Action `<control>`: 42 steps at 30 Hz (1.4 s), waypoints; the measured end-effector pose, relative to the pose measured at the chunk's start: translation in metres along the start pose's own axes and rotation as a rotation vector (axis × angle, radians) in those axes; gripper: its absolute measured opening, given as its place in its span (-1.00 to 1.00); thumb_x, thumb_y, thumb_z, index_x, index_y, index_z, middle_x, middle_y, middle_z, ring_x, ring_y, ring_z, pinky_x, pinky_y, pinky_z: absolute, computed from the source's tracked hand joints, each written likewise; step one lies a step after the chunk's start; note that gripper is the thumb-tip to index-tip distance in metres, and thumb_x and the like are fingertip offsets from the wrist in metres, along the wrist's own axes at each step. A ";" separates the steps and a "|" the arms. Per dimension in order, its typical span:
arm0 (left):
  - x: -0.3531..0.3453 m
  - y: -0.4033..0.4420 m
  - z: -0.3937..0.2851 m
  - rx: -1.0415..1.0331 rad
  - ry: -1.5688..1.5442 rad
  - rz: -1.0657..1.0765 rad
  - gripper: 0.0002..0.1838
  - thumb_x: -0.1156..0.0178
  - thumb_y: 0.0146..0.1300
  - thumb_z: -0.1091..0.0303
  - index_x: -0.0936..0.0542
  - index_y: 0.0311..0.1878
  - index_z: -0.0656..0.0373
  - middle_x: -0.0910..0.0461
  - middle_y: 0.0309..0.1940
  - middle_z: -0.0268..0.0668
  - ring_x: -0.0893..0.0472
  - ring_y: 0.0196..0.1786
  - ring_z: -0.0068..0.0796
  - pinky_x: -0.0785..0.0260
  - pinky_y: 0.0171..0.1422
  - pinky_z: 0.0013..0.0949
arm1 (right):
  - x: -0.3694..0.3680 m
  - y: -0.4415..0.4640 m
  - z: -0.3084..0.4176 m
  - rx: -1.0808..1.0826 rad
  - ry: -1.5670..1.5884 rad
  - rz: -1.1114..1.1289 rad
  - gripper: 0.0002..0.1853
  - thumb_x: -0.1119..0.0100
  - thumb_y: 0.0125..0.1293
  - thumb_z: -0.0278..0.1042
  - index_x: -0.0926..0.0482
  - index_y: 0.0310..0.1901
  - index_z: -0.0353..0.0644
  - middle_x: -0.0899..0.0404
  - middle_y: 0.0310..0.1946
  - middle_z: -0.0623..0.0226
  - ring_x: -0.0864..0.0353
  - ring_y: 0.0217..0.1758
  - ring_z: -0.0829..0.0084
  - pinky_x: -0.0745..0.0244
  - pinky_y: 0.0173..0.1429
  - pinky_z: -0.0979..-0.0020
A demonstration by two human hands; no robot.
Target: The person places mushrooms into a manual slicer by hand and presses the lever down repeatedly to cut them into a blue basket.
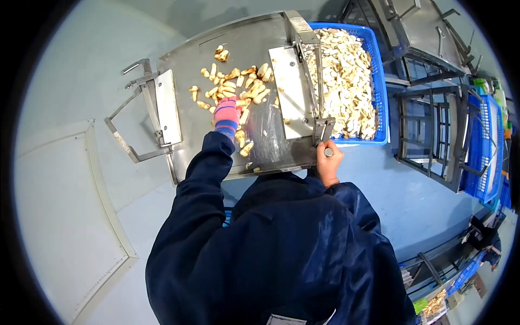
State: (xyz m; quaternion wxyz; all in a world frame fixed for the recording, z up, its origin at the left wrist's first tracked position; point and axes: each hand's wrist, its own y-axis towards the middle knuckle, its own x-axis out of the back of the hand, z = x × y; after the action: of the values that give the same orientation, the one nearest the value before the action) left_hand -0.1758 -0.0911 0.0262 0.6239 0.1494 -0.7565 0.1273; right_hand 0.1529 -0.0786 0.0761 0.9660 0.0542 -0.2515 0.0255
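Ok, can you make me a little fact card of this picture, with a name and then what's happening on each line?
Left hand: wearing a pink glove, down among the chunks
Right hand: bare, closed around a handle
Chunks: brown and cream, probably mushrooms, scattered on the metal table
White board: on the table, near the basket
Blue basket: heaped with pale slices

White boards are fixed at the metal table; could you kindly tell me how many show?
2: one narrow board at the left edge of the metal table, and one larger board toward its right, near the blue basket. No others show.
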 end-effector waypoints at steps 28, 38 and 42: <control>-0.079 0.039 -0.176 0.469 -1.470 0.316 -0.86 -0.17 0.11 0.52 -0.49 -0.24 0.30 -0.56 -0.55 -0.22 -0.50 -0.61 -0.46 -0.37 -0.50 -0.41 | 0.012 0.018 0.044 -0.115 -0.004 0.043 -0.77 -0.20 0.08 -0.38 -0.39 -0.61 -0.24 -0.40 -0.74 0.12 -0.40 -0.69 0.17 -0.24 -0.54 0.30; -0.080 0.045 -0.179 0.505 -1.531 0.321 -0.91 -0.15 0.09 0.58 -0.51 -0.30 0.30 -0.56 -0.55 -0.24 -0.56 -0.55 -0.43 -0.44 -0.47 -0.38 | 0.014 0.021 0.056 -0.150 0.069 0.021 -0.74 -0.20 0.06 -0.42 -0.35 -0.66 -0.24 -0.31 -0.81 0.14 -0.27 -0.75 0.18 -0.19 -0.58 0.31; -0.073 0.050 -0.180 0.512 -1.366 0.425 -0.87 -0.14 0.10 0.56 -0.53 -0.24 0.31 -0.57 -0.51 -0.22 -0.58 -0.49 -0.40 -0.46 -0.42 -0.39 | -0.008 -0.001 -0.018 0.084 -0.011 -0.042 -0.72 -0.21 0.08 -0.36 -0.37 -0.65 -0.23 -0.31 -0.81 0.16 -0.31 -0.75 0.16 -0.20 -0.59 0.30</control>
State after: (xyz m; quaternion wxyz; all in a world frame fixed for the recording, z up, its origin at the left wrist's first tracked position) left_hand -0.0191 0.0279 -0.0118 -0.0754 0.1862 -0.9340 0.2955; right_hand 0.1553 -0.0781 0.0562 0.9619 0.1001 -0.2541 0.0155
